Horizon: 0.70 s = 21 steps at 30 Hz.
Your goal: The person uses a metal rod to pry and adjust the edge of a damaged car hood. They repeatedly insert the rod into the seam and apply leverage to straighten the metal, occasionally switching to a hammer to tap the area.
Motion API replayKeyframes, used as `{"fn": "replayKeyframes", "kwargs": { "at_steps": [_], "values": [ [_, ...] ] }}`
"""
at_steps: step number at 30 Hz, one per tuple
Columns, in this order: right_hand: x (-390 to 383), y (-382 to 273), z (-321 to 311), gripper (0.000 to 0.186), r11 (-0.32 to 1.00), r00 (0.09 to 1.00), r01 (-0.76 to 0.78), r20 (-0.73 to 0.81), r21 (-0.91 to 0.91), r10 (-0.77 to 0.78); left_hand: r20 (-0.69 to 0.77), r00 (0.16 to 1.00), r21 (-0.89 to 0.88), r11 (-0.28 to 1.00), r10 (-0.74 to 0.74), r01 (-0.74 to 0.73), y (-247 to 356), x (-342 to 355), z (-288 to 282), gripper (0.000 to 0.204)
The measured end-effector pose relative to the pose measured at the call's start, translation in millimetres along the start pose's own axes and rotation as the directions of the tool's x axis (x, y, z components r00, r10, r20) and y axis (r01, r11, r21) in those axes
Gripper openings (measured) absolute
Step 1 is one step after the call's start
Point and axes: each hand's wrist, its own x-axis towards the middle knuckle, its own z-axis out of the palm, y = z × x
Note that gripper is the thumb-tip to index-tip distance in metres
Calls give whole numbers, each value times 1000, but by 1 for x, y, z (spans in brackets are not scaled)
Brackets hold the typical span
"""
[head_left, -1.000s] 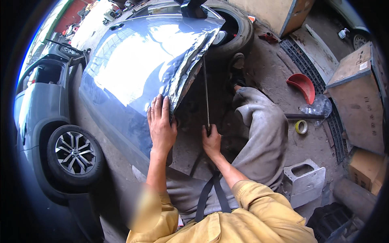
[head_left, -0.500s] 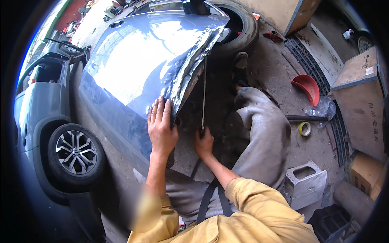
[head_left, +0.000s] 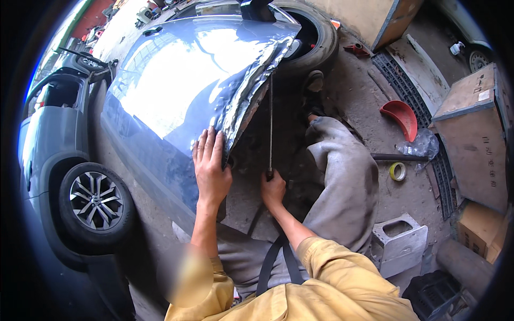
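A blue-grey car door [head_left: 144, 136] lies in front of me, its right edge crumpled and torn, with bright reflections over the panel. My left hand [head_left: 210, 174] rests flat on the panel close to that damaged edge, fingers stretched out. Closed low around the dark grip of a long thin metal rod [head_left: 271, 123] is my right hand [head_left: 273, 190]. The rod points away from me, just right of the crumpled edge. Its far end reaches the underside of the door's far corner, where the tip is hidden.
A tire [head_left: 326, 45] lies under the door's far end. At left stands a grey car [head_left: 51, 134]. To the right are a red curved piece [head_left: 401, 120], a tape roll [head_left: 397, 171], a dark bar [head_left: 396, 157], a grey metal stool [head_left: 401, 243] and a wooden crate [head_left: 468, 144].
My right hand has shifted slightly right and toward me with the rod. My left hand keeps its place on the panel. The whole view has shifted a little.
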Motion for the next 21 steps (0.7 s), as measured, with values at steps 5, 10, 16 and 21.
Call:
{"fn": "replayKeyframes", "kwargs": {
  "at_steps": [5,10,16,21],
  "values": [
    [8,14,21,25,993,999,39,-26,114,-36,6,1000,-22,1000,8,-8,-1,1,1,72],
    [17,32,42,27,985,999,27,14,169,-30,8,1000,-29,1000,6,-6,1,2,0,69],
    [20,41,60,28,984,1000,8,15,178,-11,2,1000,-40,999,10,-10,1,1,4,69],
    [8,24,29,25,989,1000,12,-8,145,-11,-14,1000,-51,999,11,-11,2,-1,3,71]
  ]
}}
